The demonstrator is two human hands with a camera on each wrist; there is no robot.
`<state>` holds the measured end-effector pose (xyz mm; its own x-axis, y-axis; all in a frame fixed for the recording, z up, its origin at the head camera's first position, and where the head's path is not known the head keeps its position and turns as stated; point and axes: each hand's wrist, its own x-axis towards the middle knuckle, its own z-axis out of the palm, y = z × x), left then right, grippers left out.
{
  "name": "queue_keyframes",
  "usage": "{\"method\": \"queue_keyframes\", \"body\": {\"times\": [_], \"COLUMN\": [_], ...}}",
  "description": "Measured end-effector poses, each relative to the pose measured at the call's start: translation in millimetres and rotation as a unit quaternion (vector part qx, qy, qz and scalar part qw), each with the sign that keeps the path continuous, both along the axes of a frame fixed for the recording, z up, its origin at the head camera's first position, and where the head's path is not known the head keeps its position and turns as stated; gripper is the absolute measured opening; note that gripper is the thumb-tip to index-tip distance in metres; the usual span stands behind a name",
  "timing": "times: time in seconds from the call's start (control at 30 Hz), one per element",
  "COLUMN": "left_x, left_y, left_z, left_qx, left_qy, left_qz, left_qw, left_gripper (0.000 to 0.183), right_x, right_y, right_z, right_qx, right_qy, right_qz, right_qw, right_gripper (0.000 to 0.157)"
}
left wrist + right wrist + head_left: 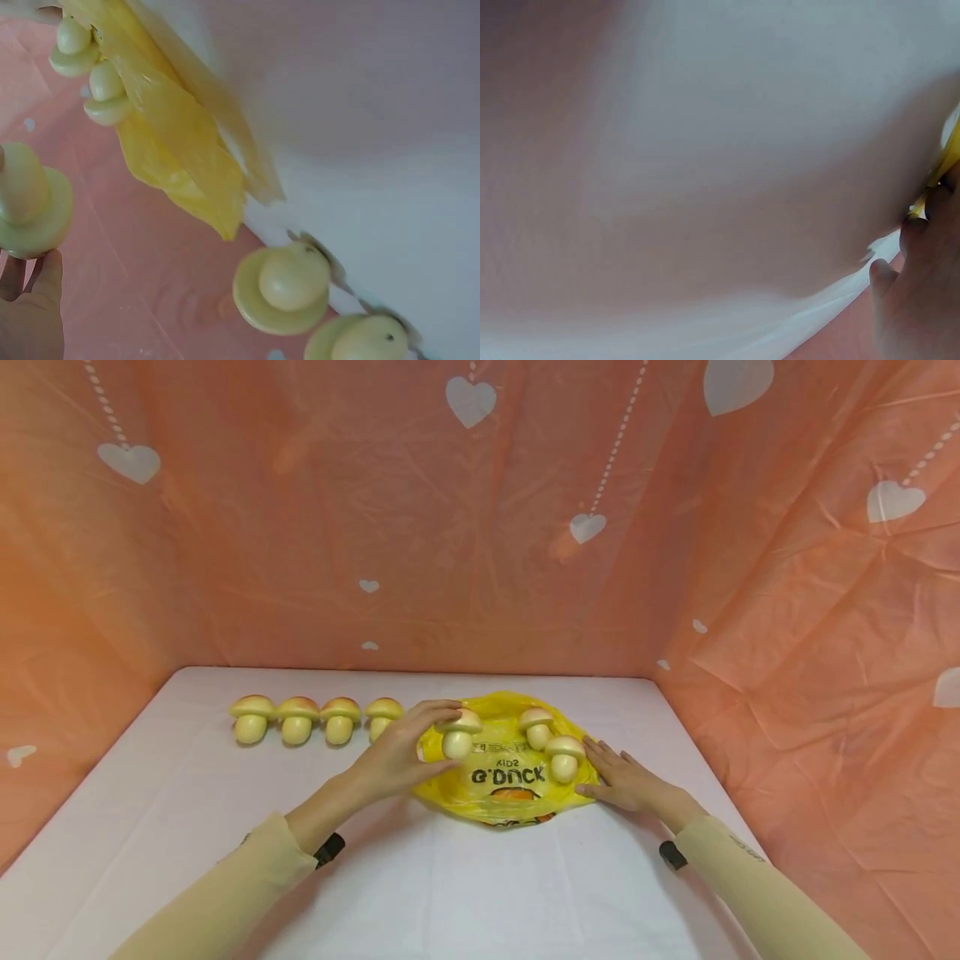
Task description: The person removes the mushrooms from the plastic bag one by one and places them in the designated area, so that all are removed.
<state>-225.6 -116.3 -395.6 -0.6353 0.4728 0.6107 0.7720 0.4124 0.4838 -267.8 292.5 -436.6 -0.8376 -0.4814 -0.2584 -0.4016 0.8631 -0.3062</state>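
Note:
My left hand (399, 747) holds a toy mushroom (459, 739) between fingers and thumb over the left part of a yellow plastic bag (487, 810). In the left wrist view the same mushroom (34, 202) stands apart from the bag (176, 127), its cap at the fingertips. Two more mushrooms, one (537, 727) behind the other (565, 758), lie on the right part of the bag. Beside them my right hand (630, 781) rests at the bag's right edge, fingers extended. From the right wrist, only part of that hand (922, 277) shows against the yellow plastic.
Several similar mushrooms (297, 720) lie in a row on the white tabletop (480, 893), left of the bag. The left forearm partly covers the nearest one (382, 714). Orange curtains (420, 527) with white hearts stand behind the table and at both sides.

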Motion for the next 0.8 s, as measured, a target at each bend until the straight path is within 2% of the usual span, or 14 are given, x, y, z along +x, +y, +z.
{"method": "queue_keyframes", "body": {"times": [0.37,0.67,0.8], "left_x": [8.3,15.1,20.4], "left_y": [-35,-62,-76], "left_z": [-0.5,-7.4,-7.7], "left_qx": [-0.033,-0.030,-0.037], "left_qy": [0.017,0.042,0.039], "left_qz": [0.030,0.039,0.062], "left_qw": [0.9989,0.9979,0.9966], "left_gripper": [0.066,0.067,0.071], "right_x": [1.3,2.1,1.8], "right_y": [0,-1,-1], "right_z": [1.2,2.3,2.7], "right_qx": [-0.002,-0.007,-0.007], "right_qy": [-0.003,0.006,0.006], "right_qz": [-0.002,0.005,0.005], "right_qw": [1.000,1.000,1.000], "right_gripper": [0.093,0.091,0.092]}}
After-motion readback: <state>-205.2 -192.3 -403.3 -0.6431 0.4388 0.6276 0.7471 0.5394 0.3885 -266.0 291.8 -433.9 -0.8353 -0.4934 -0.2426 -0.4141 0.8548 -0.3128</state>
